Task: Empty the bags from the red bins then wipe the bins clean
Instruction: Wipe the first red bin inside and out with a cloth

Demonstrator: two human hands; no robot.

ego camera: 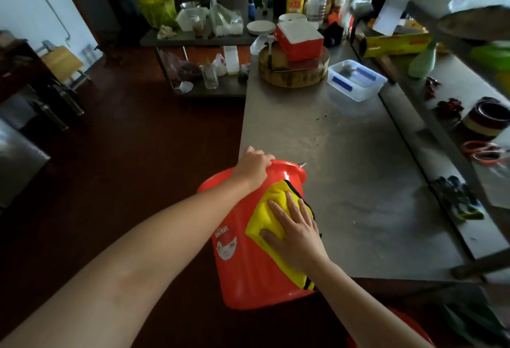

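Observation:
A red plastic bin (245, 270) lies tipped on its side against the near left corner of the steel table (345, 154), its mouth pointing away from me. My left hand (252, 167) grips the bin's rim at the far end, fingers curled over the edge. My right hand (296, 233) lies flat with straight fingers on a yellow cloth (266, 216) and presses it against the bin's outer wall. A white printed label shows on the bin's side. A second red bin (397, 323) is partly visible at the bottom edge, behind my right forearm.
On the table's far end stand a round wooden chopping block (292, 71) with a red and white box on it, and a clear plastic tub (356, 80). Shelves to the right hold gloves, tape rolls and cling-film boxes. Dark red floor spreads on the left.

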